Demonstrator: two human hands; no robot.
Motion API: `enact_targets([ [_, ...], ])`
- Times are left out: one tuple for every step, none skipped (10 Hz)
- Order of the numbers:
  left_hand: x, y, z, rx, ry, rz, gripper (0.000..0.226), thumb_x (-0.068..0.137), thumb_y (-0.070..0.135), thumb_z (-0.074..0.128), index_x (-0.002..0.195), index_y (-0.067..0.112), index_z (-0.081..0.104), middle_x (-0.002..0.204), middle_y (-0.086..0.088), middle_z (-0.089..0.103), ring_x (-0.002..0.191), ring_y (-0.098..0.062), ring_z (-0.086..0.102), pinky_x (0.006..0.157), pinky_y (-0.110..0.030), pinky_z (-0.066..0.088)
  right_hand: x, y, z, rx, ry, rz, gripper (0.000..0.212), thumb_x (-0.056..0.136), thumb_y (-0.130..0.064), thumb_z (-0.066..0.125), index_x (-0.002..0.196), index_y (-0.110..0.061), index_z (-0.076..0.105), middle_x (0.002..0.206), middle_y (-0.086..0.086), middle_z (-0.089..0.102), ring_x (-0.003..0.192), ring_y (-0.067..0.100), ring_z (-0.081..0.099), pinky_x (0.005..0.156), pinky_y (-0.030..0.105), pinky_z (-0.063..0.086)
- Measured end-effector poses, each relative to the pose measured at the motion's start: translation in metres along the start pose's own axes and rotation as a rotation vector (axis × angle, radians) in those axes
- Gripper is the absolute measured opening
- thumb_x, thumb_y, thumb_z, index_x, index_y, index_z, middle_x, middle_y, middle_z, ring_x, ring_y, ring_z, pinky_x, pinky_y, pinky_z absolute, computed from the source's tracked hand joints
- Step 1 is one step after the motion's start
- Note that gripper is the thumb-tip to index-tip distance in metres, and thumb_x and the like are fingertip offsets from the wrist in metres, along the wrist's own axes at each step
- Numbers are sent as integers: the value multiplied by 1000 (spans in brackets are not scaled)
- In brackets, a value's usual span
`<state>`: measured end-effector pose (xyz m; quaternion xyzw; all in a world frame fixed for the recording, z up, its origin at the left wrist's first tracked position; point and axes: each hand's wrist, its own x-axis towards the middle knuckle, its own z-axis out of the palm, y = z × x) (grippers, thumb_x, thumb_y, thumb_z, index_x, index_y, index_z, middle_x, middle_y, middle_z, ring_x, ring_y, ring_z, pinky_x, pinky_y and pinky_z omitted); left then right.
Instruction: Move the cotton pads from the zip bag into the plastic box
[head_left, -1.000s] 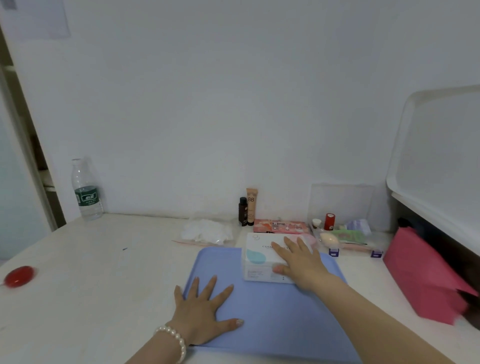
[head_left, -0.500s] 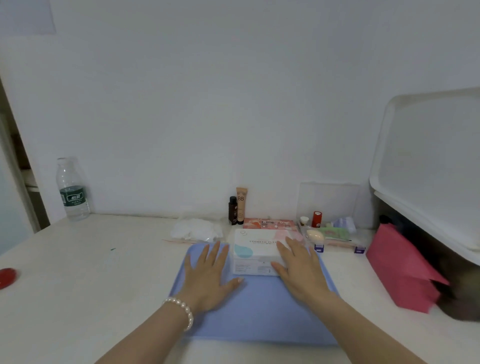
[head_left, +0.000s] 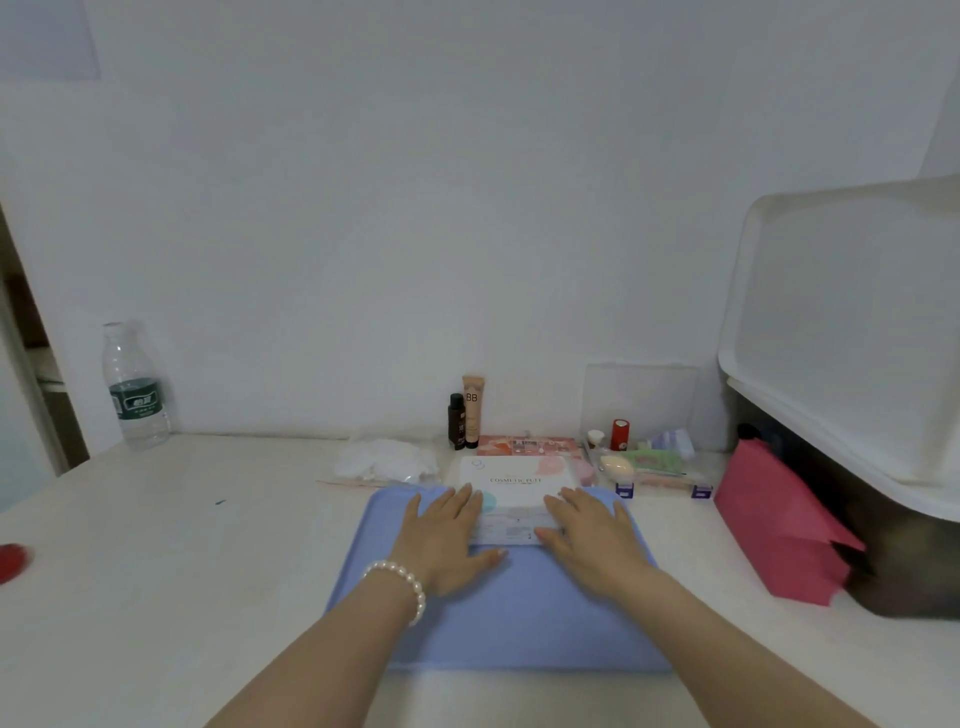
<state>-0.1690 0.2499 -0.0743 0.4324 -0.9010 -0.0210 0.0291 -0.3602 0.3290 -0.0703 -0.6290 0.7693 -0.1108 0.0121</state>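
Note:
A white pack printed "COSMETIC PUFF" (head_left: 519, 483) lies at the far edge of a blue mat (head_left: 519, 623). My left hand (head_left: 441, 540), with a pearl bracelet on the wrist, lies flat, palm down, on the pack's left end. My right hand (head_left: 592, 540) lies flat on its right end. Both hands have their fingers apart and touch the pack. A clear bag of white cotton pads (head_left: 387, 462) sits behind the mat to the left. A clear plastic box (head_left: 649, 475) with its lid raised against the wall stands at the back right, with small cosmetics inside.
Two cosmetic tubes (head_left: 471, 413) and a pink palette (head_left: 527, 445) stand by the wall. A water bottle (head_left: 135, 389) is at the far left, and a red object (head_left: 10, 561) at the left edge. A pink pouch (head_left: 779, 525) and a large white bin (head_left: 852, 338) fill the right side.
My left hand moved from the mat's near left part forward to the pack's left end. My right hand stayed on the pack. The view shifted left.

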Motion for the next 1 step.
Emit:
enact_targets([
  [1,1,-6,-5,-34,15,84,88,69,30,151,22,-1,159,4,-4,146,-14,-3,115,-50,-7,11,3,-30,163,221,-90,46,94,-44,45,136,-25,45,148,0,35,140,17,27,115,44,15],
])
